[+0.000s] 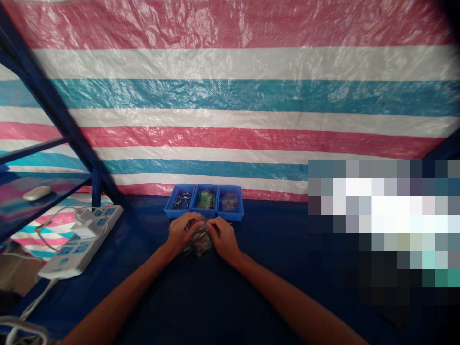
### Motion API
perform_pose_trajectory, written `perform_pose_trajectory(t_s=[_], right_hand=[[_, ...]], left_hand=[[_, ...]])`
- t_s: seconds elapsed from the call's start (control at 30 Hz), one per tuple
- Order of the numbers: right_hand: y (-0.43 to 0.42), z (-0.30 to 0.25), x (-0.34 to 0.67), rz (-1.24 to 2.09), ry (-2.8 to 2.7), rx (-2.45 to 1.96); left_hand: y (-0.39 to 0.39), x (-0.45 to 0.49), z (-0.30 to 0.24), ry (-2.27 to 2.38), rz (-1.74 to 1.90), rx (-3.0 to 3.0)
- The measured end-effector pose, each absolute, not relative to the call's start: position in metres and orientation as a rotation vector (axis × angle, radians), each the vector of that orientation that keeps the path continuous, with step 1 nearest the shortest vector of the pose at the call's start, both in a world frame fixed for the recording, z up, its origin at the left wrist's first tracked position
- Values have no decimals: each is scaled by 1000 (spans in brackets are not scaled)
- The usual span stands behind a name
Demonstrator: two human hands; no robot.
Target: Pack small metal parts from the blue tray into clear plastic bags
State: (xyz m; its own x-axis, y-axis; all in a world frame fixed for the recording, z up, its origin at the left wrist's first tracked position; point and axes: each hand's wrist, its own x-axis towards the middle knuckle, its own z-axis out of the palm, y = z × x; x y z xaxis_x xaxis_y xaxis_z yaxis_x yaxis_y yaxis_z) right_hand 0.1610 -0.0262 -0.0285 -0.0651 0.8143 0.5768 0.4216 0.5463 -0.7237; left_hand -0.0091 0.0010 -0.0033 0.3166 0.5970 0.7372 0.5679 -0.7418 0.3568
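A crinkled clear plastic bag (201,243) lies on the dark blue table in front of three joined blue bins. From its left side my left hand (182,232) grips the bag near the top, fingers bent inward. My right hand (224,237) grips it from the opposite side, thumb and fingers closed on the plastic. What is inside the bag is too blurred to name. Just behind the hands, the left bin (166,208) holds small metal pins or screws (182,199), the middle one green-tinted plastic packets (206,199), and the right one clear packets (230,202).
On the left lies a white power strip (81,249) with plugs and looped cables. Beyond it, a pale computer mouse (37,193) rests on a shelf. A dark blue metal frame (59,110) slants along the left, and a striped plastic sheet (230,96) forms the back. The right side is pixelated.
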Motion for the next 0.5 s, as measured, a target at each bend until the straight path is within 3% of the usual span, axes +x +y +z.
perform_pose_trajectory(t_s=[0.5], right_hand=[[-25, -29, 162, 468, -1618, -1071]], left_hand=[[4, -11, -1, 1169, 1466, 2308]])
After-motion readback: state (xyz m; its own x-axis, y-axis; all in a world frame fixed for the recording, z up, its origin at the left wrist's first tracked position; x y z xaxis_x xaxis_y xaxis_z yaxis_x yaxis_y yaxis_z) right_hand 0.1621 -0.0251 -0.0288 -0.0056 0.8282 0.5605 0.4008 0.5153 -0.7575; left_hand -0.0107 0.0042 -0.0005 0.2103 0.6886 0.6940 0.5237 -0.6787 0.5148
